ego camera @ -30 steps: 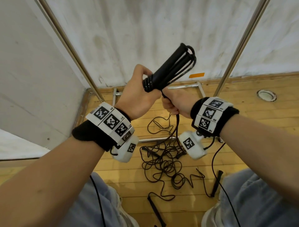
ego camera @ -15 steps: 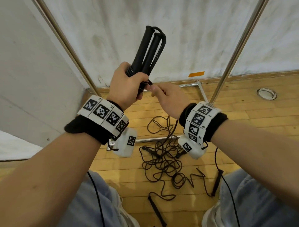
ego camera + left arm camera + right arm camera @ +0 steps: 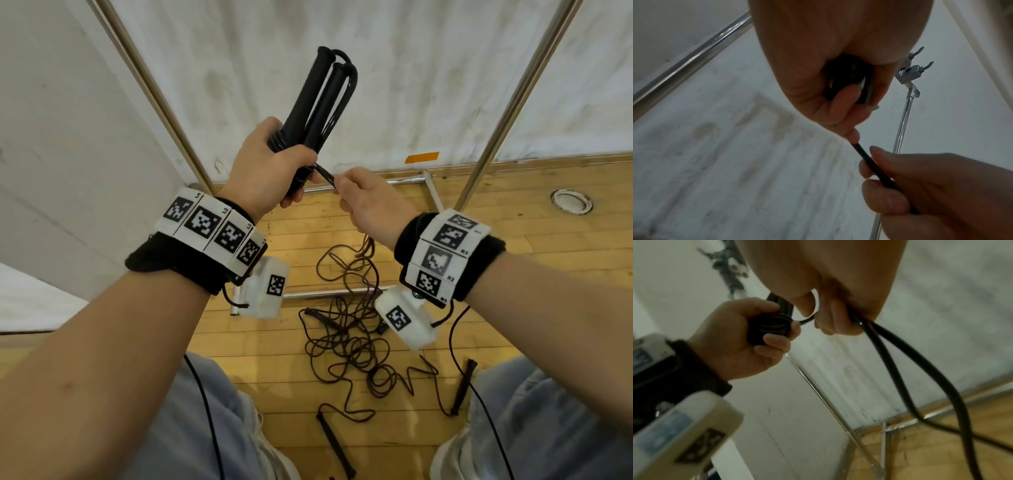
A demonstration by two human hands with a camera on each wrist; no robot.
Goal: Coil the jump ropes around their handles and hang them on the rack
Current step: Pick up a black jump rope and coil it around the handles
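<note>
My left hand (image 3: 274, 171) grips the lower end of two black jump-rope handles (image 3: 318, 99) held together and pointing up, with coils of black rope around their base (image 3: 768, 326). My right hand (image 3: 363, 202) pinches the black rope (image 3: 871, 160) just right of the left fist, and the rope's doubled length (image 3: 900, 363) hangs down from that hand. The rack's chrome uprights (image 3: 157, 92) (image 3: 513, 99) stand either side, and its grey hooks (image 3: 914, 71) show in the left wrist view.
A tangle of dark jump ropes (image 3: 352, 339) with loose handles (image 3: 462, 387) (image 3: 334, 445) lies on the wooden floor (image 3: 548, 274) between my knees. The rack's base bars (image 3: 325, 294) run across the floor in front of a white wall (image 3: 394, 68). A round floor fitting (image 3: 570, 202) sits at right.
The handles swung from leaning right to nearly upright. My right hand moved from below the bundle up to pinch the rope beside my left fist.
</note>
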